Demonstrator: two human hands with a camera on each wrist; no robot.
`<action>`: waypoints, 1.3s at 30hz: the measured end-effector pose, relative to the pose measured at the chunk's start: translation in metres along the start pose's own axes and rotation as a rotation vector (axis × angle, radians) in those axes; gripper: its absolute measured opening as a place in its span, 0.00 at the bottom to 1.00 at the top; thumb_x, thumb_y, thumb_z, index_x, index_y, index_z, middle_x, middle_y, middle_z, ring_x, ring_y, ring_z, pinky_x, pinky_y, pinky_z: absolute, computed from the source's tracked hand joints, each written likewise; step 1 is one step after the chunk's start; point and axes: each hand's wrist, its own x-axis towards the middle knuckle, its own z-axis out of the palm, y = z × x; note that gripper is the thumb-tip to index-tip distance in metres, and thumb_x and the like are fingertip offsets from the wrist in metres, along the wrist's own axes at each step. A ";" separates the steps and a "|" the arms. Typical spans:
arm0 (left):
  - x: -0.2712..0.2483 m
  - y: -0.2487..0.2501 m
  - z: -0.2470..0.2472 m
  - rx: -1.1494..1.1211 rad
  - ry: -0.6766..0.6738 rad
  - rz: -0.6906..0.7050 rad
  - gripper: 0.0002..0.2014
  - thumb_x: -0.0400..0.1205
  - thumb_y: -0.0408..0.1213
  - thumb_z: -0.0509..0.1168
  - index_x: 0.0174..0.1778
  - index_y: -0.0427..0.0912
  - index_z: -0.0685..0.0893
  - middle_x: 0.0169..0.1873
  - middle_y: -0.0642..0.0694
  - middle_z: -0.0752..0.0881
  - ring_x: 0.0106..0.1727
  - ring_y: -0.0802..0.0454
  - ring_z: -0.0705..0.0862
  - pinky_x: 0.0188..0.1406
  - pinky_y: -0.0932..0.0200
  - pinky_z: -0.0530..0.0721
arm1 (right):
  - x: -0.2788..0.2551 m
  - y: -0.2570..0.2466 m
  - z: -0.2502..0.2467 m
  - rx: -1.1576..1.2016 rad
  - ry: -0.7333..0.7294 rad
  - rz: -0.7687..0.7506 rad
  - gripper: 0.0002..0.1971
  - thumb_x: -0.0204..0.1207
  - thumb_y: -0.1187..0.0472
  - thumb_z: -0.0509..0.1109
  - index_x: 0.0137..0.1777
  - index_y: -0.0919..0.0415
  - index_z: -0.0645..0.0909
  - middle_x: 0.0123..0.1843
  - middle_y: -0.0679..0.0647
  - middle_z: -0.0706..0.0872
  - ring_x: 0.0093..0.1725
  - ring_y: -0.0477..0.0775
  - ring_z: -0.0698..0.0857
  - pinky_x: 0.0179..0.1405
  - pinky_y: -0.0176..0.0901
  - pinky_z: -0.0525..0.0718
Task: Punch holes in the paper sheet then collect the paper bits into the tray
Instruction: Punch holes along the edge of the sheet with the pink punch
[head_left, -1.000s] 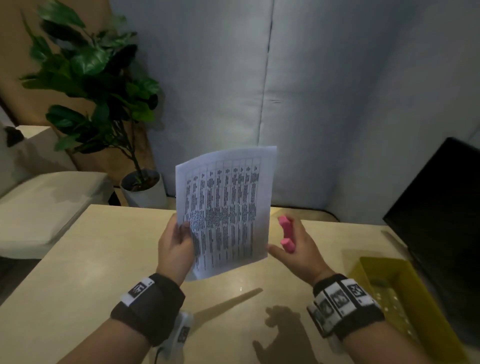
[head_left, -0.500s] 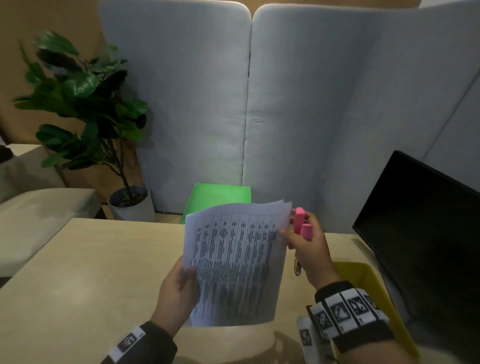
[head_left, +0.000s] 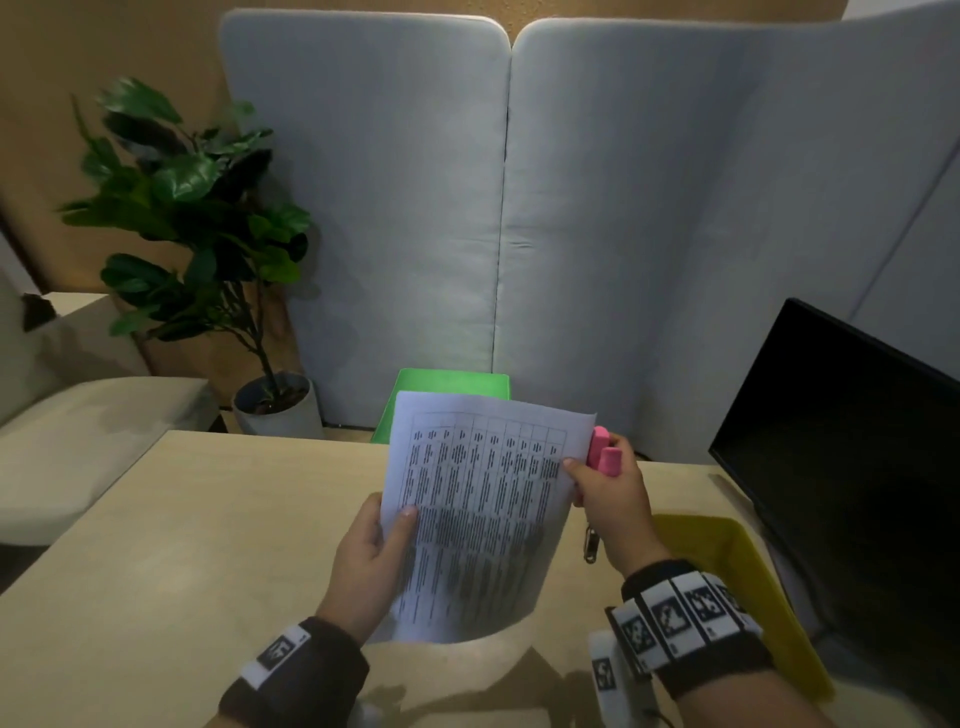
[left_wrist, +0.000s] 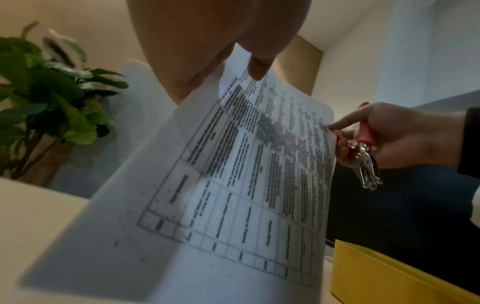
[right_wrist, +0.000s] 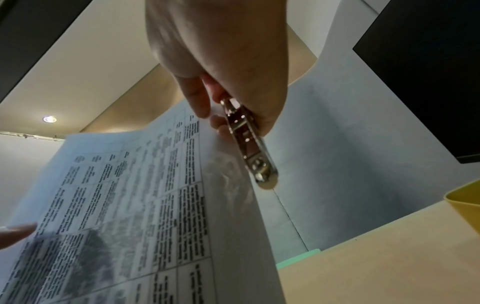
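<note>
Over a pale table (head_left: 182, 519) backed by grey panels (head_left: 415, 208), the left hand (head_left: 363, 566) pinches the paper sheet (head_left: 478, 514); the right hand (head_left: 610, 499), clutching the punch (left_wrist: 367, 166), has now pinched the sheet's right edge beside the yellow tray (head_left: 748, 566): steadying, no punching yet.

Both forearms are raised; the left hand (head_left: 371, 564) pinches with thumb forward, the right hand (head_left: 613, 499) is curled, thumb extended.

Printed paper sheet (head_left: 478, 514) upright, yellow tray (head_left: 737, 561) rightward, pink-handled punch (head_left: 602, 457).
</note>
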 end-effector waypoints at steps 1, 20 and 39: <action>0.002 0.002 0.000 0.016 0.017 0.029 0.10 0.81 0.51 0.63 0.52 0.50 0.78 0.47 0.47 0.89 0.48 0.51 0.90 0.44 0.51 0.89 | 0.000 -0.001 0.001 0.003 0.007 0.004 0.16 0.76 0.66 0.70 0.60 0.53 0.74 0.53 0.55 0.85 0.54 0.57 0.85 0.59 0.64 0.84; 0.024 0.005 0.004 0.136 0.016 0.113 0.07 0.87 0.37 0.53 0.45 0.52 0.72 0.42 0.49 0.85 0.40 0.59 0.85 0.30 0.68 0.80 | 0.003 0.009 0.005 0.002 0.027 0.025 0.14 0.76 0.67 0.70 0.54 0.49 0.73 0.51 0.53 0.83 0.53 0.58 0.84 0.60 0.63 0.84; 0.039 -0.006 -0.006 0.257 0.096 0.081 0.06 0.87 0.34 0.53 0.50 0.47 0.75 0.35 0.51 0.82 0.35 0.57 0.82 0.24 0.73 0.73 | 0.012 -0.088 0.090 0.324 -0.049 -0.391 0.07 0.82 0.50 0.61 0.50 0.51 0.71 0.41 0.50 0.78 0.34 0.48 0.79 0.40 0.38 0.80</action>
